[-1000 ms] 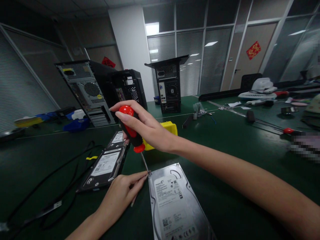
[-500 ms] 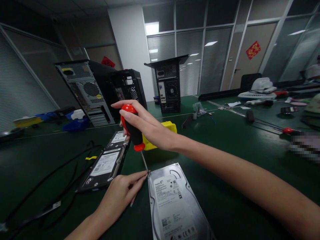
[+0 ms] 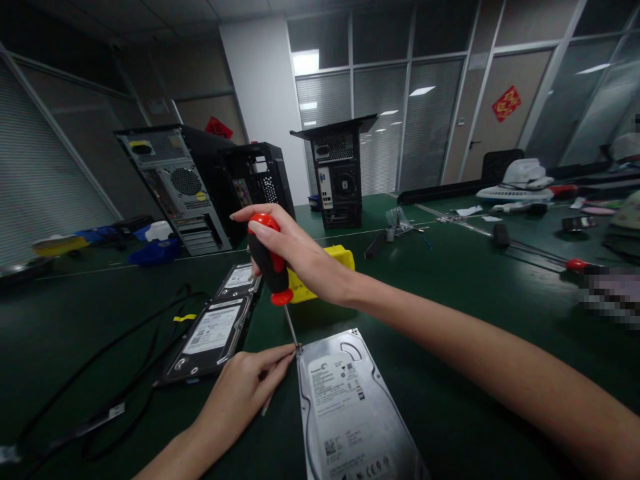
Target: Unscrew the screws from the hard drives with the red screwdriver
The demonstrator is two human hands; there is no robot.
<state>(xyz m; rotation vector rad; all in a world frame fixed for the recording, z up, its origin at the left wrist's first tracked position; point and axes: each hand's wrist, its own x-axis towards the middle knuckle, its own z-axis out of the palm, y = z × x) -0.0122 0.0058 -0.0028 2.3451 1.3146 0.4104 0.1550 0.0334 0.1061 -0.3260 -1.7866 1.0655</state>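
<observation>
A silver hard drive (image 3: 345, 407) lies label up on the green table, directly before me. My right hand (image 3: 295, 247) is wrapped round the red and black handle of a screwdriver (image 3: 273, 267), which leans a little, its tip at the drive's far left corner. At that same corner my left hand (image 3: 250, 380) has its thumb and index finger pinched together beside the tip. Whatever those fingertips hold, if anything, is too small to name. Behind my right hand sits a yellow container (image 3: 343, 257).
Two more hard drives (image 3: 213, 330) lie left of centre, near black cables (image 3: 125, 327). Computer cases (image 3: 340, 180) stand at the back. Blue bins (image 3: 155, 250) are at the far left. Another screwdriver (image 3: 575, 264) and a white device (image 3: 523, 177) lie at the right.
The view has shifted slightly, so most things appear a little lower. The screwdriver handle has tilted or turned slightly in my right hand; its tip stays at the same corner.
</observation>
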